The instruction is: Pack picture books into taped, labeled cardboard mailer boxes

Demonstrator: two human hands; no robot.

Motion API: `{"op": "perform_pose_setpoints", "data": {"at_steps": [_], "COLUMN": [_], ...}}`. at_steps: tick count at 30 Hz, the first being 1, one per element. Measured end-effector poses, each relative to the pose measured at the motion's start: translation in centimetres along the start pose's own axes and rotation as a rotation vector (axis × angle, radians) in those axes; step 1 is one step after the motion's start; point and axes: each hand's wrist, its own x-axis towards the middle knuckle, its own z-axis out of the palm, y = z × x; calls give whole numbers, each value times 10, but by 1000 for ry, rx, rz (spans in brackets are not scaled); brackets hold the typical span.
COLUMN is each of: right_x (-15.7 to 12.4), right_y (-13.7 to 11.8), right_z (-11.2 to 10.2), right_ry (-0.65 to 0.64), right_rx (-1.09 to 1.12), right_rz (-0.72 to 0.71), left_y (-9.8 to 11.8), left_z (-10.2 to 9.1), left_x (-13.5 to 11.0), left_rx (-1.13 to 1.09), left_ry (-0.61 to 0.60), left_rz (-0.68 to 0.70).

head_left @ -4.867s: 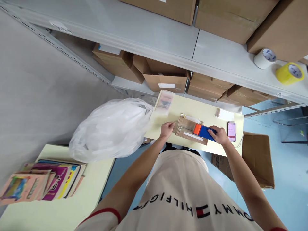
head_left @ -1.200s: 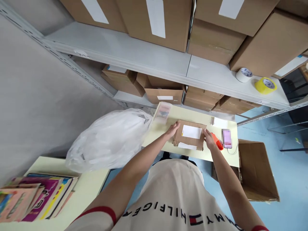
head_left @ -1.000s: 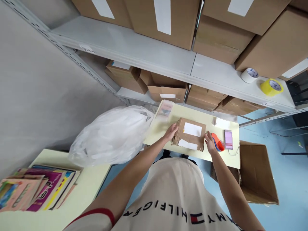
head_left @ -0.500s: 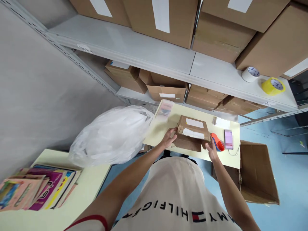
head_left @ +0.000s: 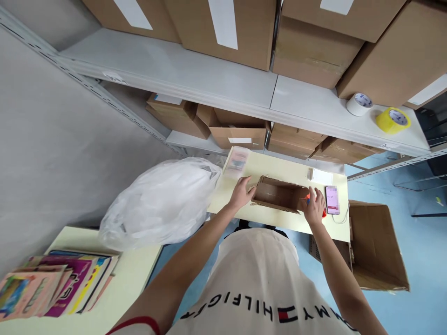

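While a grey wall is closing off the far left of the room, a stack of books is lying on a cream side table, well left of the open cardboard box, which is serving as the reference point for this list. A bulging white plastic bag is sitting between those books and the box. Grey shelving is running beyond the box, bearing brown cartons on its levels. A pinkish printed packet is lying on the cream worktable, left of and beyond the box. The left hand is holding its fingers and thumb apart just beside the box's left end; contact cannot be told. The box itself is standing on the worktable, its mouth facing up and its brown inner walls showing. The right hand is spreading its fingers at the box's right end; whether its thumb is touching cannot be told. A white-topped stack is lying right of and beyond the box. An orange object is showing partly from behind the right hand. A phone is resting farther right of the box. White and yellow tape rolls are occupying the shelf, right of and beyond the box. A large open carton is standing right of the box, off the worktable, on blue flooring.
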Motion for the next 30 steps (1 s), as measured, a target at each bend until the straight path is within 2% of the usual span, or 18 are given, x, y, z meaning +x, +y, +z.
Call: {"op": "perform_pose_setpoints", "data": {"at_steps": [2, 4, 6, 9, 12, 14, 17, 20, 22, 26, 30], "right_x": [-1, 1, 4, 10, 11, 8, 6, 16, 28, 50, 58], "right_y": [-7, -13, -15, -14, -9, -7, -6, -7, -6, 1, 13], "right_z": [-8, -14, -16, -18, -17, -15, -13, -11, -9, 3, 21], "right_ry": [-67, -175, -240, -321, -464, -529, -562, -583, -600, -636, -652], "right_rx": [-145, -202, -219, -210, -144, -122, -198, -274, -250, -107, 82], "right_rz": [-166, -300, -342, -292, -243, -220, -241, -305, -324, -285, -264], "left_y": [6, 15, 24, 36, 45, 47, 44, 29, 16, -11, -25], "left_z": [-9, -15, -18, -21, -20, -14, 3, 20, 28, 40, 51], "left_x": [-2, -4, -3, 1, 0, -6, -19, -31, -36, -39, -34], "left_rx": [210, 375, 488, 570, 633, 672, 705, 669, 576, 358, 239], "left_ry": [17, -75, -185, -269, -392, -478, -541, -488, -428, -357, -257], "left_rz": [178, 285, 312, 269, 153, 71, 1, -27, -16, -18, -52]}}
